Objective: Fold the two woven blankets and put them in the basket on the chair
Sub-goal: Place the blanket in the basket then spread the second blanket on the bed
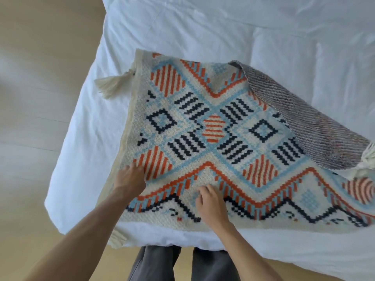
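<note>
Down at the bottom, grey trouser legs [182, 262] stood right against the near edge of the bed [203, 27], and both bare forearms reached up from there onto the woven blanket [213, 122]. The left hand [129, 179] lay flat, fingers spread apart, pressing the blanket's near-left part just inside its cream border. The right hand [211, 203] sat just beside it, toward the blanket's near edge, fingers loosely curled on the zigzag band; whether it pinched any cloth, I couldn't tell.

Out from the hands, the blanket lay spread on the white bedding, pattern up: orange, pale blue and navy diamonds. Its left edge ran straight, close to the bed's left side, with a cream tassel [113, 84] sticking out at the far-left corner. Another tassel [118, 238] hung off the near-left corner, over the bed's edge. On the right, a corner flap [304, 122] was turned over, showing the grey underside, with a tassel [365, 159] at its tip.

Beyond the blanket's far edge, white bedding lay open. Left of the bed ran tan floor [36, 37].
</note>
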Demonstrator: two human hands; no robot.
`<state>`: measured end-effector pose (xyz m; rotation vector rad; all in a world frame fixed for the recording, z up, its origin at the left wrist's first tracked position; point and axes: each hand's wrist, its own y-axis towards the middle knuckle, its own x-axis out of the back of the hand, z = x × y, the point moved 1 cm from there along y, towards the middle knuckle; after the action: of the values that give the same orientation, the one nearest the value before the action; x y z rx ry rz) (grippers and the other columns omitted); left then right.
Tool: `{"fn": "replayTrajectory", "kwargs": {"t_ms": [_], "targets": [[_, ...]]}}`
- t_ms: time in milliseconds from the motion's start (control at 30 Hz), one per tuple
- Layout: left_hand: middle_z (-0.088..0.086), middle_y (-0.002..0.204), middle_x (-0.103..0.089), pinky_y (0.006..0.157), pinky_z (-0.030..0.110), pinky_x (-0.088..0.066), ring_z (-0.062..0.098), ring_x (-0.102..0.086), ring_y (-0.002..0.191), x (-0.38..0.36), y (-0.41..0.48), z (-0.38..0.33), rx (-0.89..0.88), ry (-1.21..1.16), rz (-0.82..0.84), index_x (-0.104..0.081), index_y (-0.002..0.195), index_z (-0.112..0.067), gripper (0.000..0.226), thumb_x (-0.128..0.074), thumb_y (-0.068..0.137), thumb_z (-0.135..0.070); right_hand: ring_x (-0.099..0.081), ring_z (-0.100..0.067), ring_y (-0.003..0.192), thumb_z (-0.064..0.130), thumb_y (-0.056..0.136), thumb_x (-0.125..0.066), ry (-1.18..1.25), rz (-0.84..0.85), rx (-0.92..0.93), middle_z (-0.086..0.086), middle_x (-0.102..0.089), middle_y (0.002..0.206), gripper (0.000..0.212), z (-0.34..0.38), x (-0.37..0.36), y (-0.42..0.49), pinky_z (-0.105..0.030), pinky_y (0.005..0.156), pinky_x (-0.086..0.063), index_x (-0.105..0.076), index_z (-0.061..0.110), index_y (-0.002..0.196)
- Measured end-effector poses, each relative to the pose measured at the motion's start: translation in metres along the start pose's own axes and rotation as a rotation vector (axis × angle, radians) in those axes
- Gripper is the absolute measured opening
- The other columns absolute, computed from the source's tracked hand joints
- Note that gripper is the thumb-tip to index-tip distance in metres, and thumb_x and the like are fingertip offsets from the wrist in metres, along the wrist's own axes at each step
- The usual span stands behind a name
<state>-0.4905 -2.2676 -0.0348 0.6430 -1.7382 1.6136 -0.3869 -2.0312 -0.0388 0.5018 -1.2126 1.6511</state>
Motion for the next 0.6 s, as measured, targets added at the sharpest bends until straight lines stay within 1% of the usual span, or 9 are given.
{"fn": "replayTrajectory", "kwargs": {"t_ms": [100,133,167,267,367,433,533,600], "targets": [[0.015,0.139,-0.045,0.094,0.037,-0.048,0.027,-0.053,0.116,0.014,0.018,-0.038,-0.067,0.001,-0.08,-0.043,0.132,-0.011,0.038,-0.042,0.095,-0.018,-0.049,-0.014,0.108,0.018,0.096,-0.04,0.01,-0.074,-0.046,0.0,-0.056,0.116,0.032,-0.019,0.027,0.019,-0.024,0.092,-0.042,-0.055,0.012,0.123],[0.015,0.139,-0.044,0.095,0.038,-0.046,0.027,-0.051,0.118,0.019,0.024,-0.052,-0.083,0.017,-0.097,-0.042,0.133,-0.01,0.039,-0.04,0.095,-0.019,-0.05,-0.015,0.108,0.017,0.095,-0.042,0.015,-0.099,-0.061,-0.001,-0.056,0.114,0.03,-0.029,0.037,0.025,-0.025,0.092,-0.042,-0.056,0.011,0.121],[0.014,0.135,-0.045,0.093,0.037,-0.047,0.026,-0.052,0.115,0.024,0.029,-0.068,-0.102,0.035,-0.107,-0.042,0.131,-0.01,0.038,-0.04,0.094,-0.018,-0.05,-0.016,0.108,0.017,0.095,-0.043,0.016,-0.121,-0.075,-0.001,-0.057,0.113,0.029,-0.039,0.046,0.029,-0.026,0.093,-0.042,-0.057,0.011,0.119],[0.013,0.128,-0.043,0.09,0.037,-0.049,0.024,-0.049,0.109,0.034,0.045,-0.118,-0.168,0.044,-0.111,-0.04,0.129,-0.01,0.042,-0.042,0.088,-0.011,-0.049,-0.019,0.111,0.019,0.095,-0.043,-0.002,-0.161,-0.115,-0.002,-0.057,0.115,0.029,-0.076,0.072,0.037,-0.031,0.095,-0.043,-0.058,0.01,0.118],[0.013,0.13,-0.039,0.095,0.04,-0.045,0.026,-0.043,0.115,0.036,0.051,-0.177,-0.209,0.038,-0.123,-0.037,0.133,-0.011,0.047,-0.044,0.086,-0.011,-0.05,-0.02,0.11,0.018,0.092,-0.046,-0.01,-0.198,-0.145,-0.001,-0.057,0.112,0.024,-0.119,0.093,0.036,-0.034,0.095,-0.043,-0.06,0.012,0.111],[0.014,0.13,-0.038,0.097,0.042,-0.041,0.028,-0.04,0.118,0.034,0.05,-0.219,-0.243,0.05,-0.139,-0.037,0.133,-0.01,0.047,-0.044,0.086,-0.012,-0.048,-0.019,0.111,0.016,0.092,-0.047,-0.017,-0.216,-0.15,-0.002,-0.056,0.114,0.026,-0.151,0.106,0.03,-0.034,0.096,-0.043,-0.06,0.013,0.114],[0.015,0.131,-0.034,0.098,0.043,-0.038,0.031,-0.034,0.121,0.023,0.044,-0.283,-0.247,0.006,-0.118,-0.038,0.128,-0.009,0.044,-0.045,0.086,-0.015,-0.05,-0.021,0.109,0.014,0.091,-0.048,-0.005,-0.233,-0.147,-0.005,-0.056,0.114,0.027,-0.207,0.129,0.012,-0.032,0.092,-0.044,-0.059,0.011,0.116],[0.014,0.133,-0.032,0.099,0.044,-0.035,0.032,-0.031,0.123,0.016,0.039,-0.33,-0.235,-0.045,-0.098,-0.036,0.132,-0.01,0.048,-0.048,0.085,-0.016,-0.051,-0.024,0.104,0.012,0.09,-0.047,0.001,-0.254,-0.163,-0.007,-0.057,0.11,0.025,-0.25,0.147,-0.006,-0.033,0.087,-0.043,-0.06,0.008,0.112]]}}
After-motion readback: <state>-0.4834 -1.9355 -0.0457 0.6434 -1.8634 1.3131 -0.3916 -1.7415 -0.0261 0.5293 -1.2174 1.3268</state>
